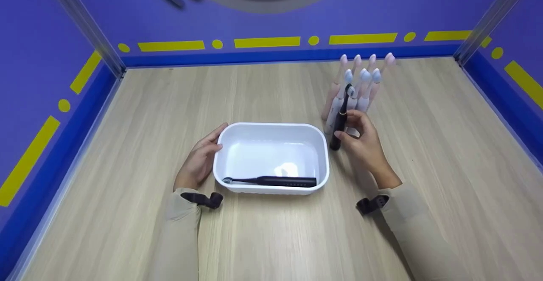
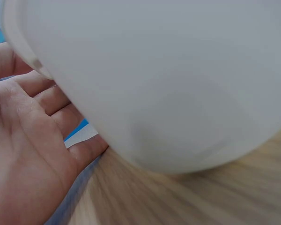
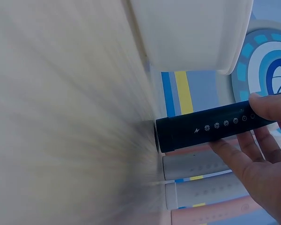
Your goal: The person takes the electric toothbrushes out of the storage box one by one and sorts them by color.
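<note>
A white plastic bin (image 1: 271, 125) sits on the table. My left hand (image 1: 197, 162) grips its left side, thumb over the rim and fingers along the outer wall. In it a black electric toothbrush (image 1: 286, 181) lies along the near wall, head to the left. To the right of the bin, my right hand (image 1: 365, 143) pinches another black electric toothbrush (image 1: 340, 122) between thumb and fingers. That brush stands nearly upright, head up, its base at or just above the tabletop. In the right wrist view, small icons line its handle (image 3: 201, 129).
Just behind the held brush stand several upright electric toothbrushes: white ones (image 1: 334, 113) with blue-tinted heads in front, pink ones (image 1: 331, 94) at the back. Blue-purple panels with yellow marks (image 1: 267, 42) enclose the wooden table (image 1: 271, 238) at the back and sides.
</note>
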Available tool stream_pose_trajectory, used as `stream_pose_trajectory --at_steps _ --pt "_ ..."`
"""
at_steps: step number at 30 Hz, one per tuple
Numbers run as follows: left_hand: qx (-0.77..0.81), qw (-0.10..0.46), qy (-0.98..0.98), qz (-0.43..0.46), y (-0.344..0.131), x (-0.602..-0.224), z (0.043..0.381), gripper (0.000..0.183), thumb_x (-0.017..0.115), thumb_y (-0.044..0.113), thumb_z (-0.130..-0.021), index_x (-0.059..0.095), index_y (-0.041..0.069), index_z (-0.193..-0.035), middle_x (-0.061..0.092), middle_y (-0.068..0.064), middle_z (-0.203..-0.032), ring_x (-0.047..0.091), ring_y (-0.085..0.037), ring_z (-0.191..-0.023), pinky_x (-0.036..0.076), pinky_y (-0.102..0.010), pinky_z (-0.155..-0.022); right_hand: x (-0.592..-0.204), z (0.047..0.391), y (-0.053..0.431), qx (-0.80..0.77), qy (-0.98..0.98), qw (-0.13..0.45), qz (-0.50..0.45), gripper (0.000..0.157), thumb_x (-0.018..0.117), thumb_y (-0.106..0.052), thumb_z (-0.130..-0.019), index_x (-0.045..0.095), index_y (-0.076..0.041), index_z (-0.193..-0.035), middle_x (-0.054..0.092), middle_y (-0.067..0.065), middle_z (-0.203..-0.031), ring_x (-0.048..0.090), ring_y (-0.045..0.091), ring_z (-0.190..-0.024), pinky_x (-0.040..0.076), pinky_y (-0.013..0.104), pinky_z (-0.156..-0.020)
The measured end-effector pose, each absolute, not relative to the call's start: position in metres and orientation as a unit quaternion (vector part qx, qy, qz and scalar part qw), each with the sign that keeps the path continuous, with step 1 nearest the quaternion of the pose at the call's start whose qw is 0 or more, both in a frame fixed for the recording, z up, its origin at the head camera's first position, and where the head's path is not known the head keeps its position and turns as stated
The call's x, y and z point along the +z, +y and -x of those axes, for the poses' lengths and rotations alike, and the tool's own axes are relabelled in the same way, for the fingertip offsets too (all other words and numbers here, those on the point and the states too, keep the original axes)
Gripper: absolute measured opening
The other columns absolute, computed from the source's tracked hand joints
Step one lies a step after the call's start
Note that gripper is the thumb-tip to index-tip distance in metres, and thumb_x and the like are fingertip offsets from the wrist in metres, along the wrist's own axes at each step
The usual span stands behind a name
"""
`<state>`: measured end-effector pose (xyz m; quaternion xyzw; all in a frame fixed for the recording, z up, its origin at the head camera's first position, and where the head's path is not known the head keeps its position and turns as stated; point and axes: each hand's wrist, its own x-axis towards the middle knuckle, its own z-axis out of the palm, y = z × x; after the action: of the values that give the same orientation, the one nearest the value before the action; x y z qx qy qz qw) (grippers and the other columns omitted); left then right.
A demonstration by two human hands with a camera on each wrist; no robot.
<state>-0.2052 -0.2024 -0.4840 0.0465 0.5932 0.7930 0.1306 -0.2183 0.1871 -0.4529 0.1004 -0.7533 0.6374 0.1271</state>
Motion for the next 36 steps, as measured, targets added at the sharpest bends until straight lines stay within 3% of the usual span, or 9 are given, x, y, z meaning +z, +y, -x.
stream_pose_trajectory --at_steps 24,32,36 --pt "0.792 0.128 0.595 -0.045 -0.203 -0.484 0.205 0.063 0.039 -0.003 -0.091 0.022 0.001 -0.152 0.015 -0.008 -0.162 0.010 -0.018 -0.149 0.009 -0.034 -0.122 -0.443 0.216 0.197 0.596 -0.798 0.051 -0.070 0.050 0.064 0.009 -0.082 0.047 0.006 -0.129 0.055 0.010 -0.115 0.055 0.004 -0.098 0.049 0.021 -0.091" --pt "0.789 0.130 0.599 -0.046 -0.202 -0.484 0.205 0.063 0.040 -0.003 -0.091 0.024 0.003 -0.152 0.017 -0.006 -0.161 0.012 -0.017 -0.149 0.011 -0.034 -0.121 -0.439 0.217 0.199 0.585 -0.806 0.053 -0.074 0.052 0.065 0.009 -0.082 0.047 0.006 -0.131 0.058 0.017 -0.117 0.056 0.001 -0.097 0.050 0.033 -0.097" --pt "0.788 0.131 0.600 -0.038 -0.202 -0.483 0.205 0.063 0.041 -0.001 -0.091 0.027 0.006 -0.152 0.019 -0.004 -0.161 0.015 -0.016 -0.148 0.013 -0.033 -0.121 -0.436 0.216 0.201 0.591 -0.800 0.065 -0.080 0.051 0.065 0.009 -0.082 0.049 0.005 -0.130 0.059 0.012 -0.116 0.058 0.001 -0.097 0.052 0.030 -0.094"
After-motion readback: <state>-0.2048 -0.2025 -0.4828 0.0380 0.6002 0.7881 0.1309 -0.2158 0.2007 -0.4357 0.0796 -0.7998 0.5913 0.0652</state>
